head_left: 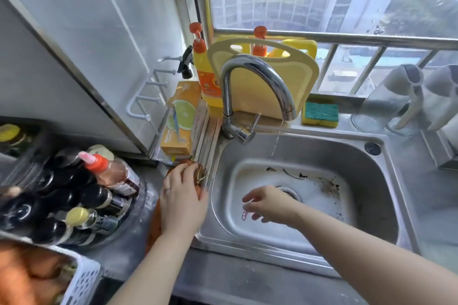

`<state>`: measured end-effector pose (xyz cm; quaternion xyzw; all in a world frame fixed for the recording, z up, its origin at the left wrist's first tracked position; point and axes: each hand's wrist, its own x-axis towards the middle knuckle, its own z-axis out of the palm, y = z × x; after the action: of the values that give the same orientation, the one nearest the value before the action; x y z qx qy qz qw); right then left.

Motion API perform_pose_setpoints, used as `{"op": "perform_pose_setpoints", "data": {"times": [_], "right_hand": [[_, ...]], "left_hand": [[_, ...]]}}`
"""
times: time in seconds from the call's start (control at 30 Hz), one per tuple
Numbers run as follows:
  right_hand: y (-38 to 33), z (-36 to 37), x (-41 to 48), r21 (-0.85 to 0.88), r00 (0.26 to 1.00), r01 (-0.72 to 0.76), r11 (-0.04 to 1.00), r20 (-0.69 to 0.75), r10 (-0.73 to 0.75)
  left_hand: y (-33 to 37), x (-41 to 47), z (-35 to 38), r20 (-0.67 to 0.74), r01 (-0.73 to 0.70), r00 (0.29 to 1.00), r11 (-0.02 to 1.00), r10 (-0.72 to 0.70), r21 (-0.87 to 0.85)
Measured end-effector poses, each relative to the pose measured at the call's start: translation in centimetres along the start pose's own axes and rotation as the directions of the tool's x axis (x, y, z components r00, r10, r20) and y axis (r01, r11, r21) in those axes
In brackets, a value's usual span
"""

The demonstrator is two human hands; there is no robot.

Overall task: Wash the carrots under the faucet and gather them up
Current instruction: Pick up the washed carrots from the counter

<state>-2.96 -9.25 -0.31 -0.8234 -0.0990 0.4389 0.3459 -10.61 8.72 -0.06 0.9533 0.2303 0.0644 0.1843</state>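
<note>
Head view: a stainless-steel counter is running beneath a barred window, with pale, glossy wall panels rising at the left. A steel sink is sitting in the counter, its basin floor showing dark scraps beside the round drain and a small red mark too small to read. A curved chrome faucet is letting a thin trickle fall toward the basin's back wall.

Along the counter's back edge, a yellow dish-soap bottle with an orange pump is carrying an orange label whose writing is not coming through legibly. A cream plastic cutting board is standing upright behind the faucet, and a yellow-and-green sponge is lying to its right. An orange box is showing a lime-slice picture. Dark-capped bottles are crowding a clear round holder near the counter's left edge. A white perforated basket is sitting at the front-left corner, its orange contents blurred.

The carrots are lying on the counter just left of the sink's left rim. The left hand is resting on them, fingers curling over their leafy tops, seemingly gripping. The right hand is hovering over the basin, fingers loosely spread, holding nothing.
</note>
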Motion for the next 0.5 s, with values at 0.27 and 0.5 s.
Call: {"op": "perform_pose_setpoints", "data": {"times": [0.27, 0.5], "right_hand": [[-5.0, 6.6, 3.3, 0.324, 0.989, -0.098, 0.941, 0.134, 0.057], [-5.8, 8.3, 4.9, 0.351, 0.99, -0.14, 0.926, 0.048, 0.131]], "left_hand": [[-4.2, -0.1, -0.4, 0.269, 0.362, 0.904, 0.93, -0.333, -0.062], [-5.1, 1.1, -0.8, 0.405, 0.46, 0.82, 0.887, -0.405, -0.044]]}}
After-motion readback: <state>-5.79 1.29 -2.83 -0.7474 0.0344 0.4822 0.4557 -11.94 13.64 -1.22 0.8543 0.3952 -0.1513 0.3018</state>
